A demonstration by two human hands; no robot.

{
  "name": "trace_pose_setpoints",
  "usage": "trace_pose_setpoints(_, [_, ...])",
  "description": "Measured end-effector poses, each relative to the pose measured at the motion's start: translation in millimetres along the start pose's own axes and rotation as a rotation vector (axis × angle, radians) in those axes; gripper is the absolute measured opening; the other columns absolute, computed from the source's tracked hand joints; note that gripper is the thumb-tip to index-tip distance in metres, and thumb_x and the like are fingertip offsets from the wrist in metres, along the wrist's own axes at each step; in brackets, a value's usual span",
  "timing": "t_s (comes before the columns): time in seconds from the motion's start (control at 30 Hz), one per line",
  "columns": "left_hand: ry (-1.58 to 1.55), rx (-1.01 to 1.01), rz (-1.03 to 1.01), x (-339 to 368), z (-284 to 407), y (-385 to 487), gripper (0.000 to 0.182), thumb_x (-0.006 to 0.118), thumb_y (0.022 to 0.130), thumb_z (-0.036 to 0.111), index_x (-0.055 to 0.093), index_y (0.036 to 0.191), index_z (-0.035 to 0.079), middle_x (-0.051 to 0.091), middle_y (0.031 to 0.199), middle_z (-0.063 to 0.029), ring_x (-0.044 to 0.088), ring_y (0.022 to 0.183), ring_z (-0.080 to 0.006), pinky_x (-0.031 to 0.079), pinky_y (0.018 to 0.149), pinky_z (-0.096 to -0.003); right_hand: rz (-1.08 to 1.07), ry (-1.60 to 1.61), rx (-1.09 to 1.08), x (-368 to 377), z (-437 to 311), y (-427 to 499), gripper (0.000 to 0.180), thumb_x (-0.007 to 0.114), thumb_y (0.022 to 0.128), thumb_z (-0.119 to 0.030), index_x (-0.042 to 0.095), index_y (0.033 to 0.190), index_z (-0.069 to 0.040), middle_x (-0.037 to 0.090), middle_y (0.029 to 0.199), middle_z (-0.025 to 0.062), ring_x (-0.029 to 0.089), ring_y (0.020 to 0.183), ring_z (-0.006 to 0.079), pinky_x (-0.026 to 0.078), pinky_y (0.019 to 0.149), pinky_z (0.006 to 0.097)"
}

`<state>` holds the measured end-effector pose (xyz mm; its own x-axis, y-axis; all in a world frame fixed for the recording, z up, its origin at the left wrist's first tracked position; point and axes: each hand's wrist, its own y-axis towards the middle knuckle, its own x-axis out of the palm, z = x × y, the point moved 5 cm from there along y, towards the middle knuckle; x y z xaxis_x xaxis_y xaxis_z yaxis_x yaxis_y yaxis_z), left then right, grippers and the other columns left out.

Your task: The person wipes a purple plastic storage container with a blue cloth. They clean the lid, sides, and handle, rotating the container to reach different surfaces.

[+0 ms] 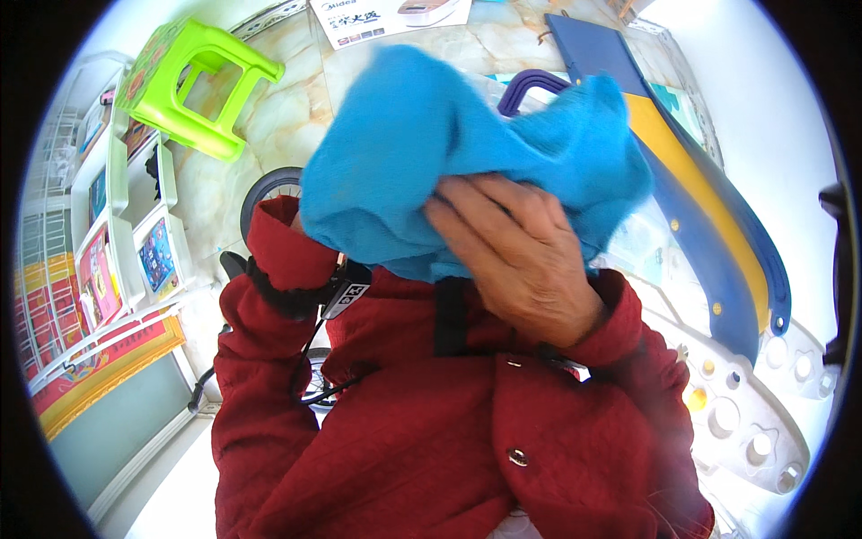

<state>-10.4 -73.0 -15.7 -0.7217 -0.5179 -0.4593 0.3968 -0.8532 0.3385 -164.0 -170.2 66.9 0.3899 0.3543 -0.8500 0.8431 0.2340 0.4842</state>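
A blue fabric piece (404, 155), soft and partly bunched, is held up in front of my chest. My right hand (518, 249) grips its lower edge near the middle, with the fingers curled into the folds. My left hand is hidden behind or inside the cloth; only a sliver of wrist shows at the red cuff (286, 252). Whether its fingers hold the cloth cannot be seen. A black strap with a small grey device (347, 296) sits near the left cuff.
A green plastic stool (222, 131) lies tipped at upper left, beside white shelves with books (158, 256). A spoked wheel (269, 185) is partly hidden behind my left sleeve. At right stand a blue and yellow slide (707, 209) and white perforated panels (747, 431). A printed box (390, 20) lies at the top.
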Motion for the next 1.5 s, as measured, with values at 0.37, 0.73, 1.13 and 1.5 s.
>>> trace_pose_setpoints(0.37, [0.123,-0.104,0.134,-6.9,18.6,11.5,0.059,0.068,0.087,0.019,0.043,0.139,0.007,0.054,0.134,-0.0149,0.058,0.116,-0.0274,0.049,0.092,-0.0359,0.025,-0.074,0.126,-44.9,27.3,-56.1,0.053,0.058,0.054,0.009,0.068,0.106,0.0,0.064,0.117,0.0122,0.059,0.105,0.0286,0.048,0.088,0.0366])
trace_pose_setpoints(0.73, [-0.032,-0.151,0.087,1.4,25.1,-0.4,0.062,0.062,0.085,-0.001,0.039,0.142,0.006,0.047,0.142,-0.0134,0.048,0.128,-0.0227,0.041,0.104,-0.0339,0.142,0.41,0.93,-83.5,123.9,-166.9,0.03,0.052,0.097,-0.019,0.062,0.116,0.002,0.062,0.076,0.0048,0.057,0.067,0.0091,0.047,0.062,0.0232])
trace_pose_setpoints(1.13, [-0.544,-0.473,0.063,-3.7,22.2,-0.3,0.056,0.053,0.093,0.02,0.037,0.141,-0.003,0.046,0.14,-0.0157,0.045,0.129,-0.0231,0.033,0.108,-0.0352,-0.119,0.399,0.472,-45.4,191.5,-90.8,0.027,0.064,0.091,-0.015,0.066,0.116,-0.004,0.068,0.107,0.0155,0.066,0.091,0.0226,0.052,0.082,0.0321])
trace_pose_setpoints(1.5, [-0.361,-0.442,-0.005,1.5,39.2,6.4,0.062,0.06,0.092,0.022,0.034,0.144,-0.001,0.042,0.143,-0.0179,0.044,0.129,-0.0255,0.033,0.108,-0.0382,-0.294,0.977,0.301,-25.7,156.2,-12.1,0.033,0.061,0.094,-0.026,0.064,0.117,-0.002,0.07,0.097,0.0063,0.063,0.082,0.0107,0.053,0.078,0.0263])
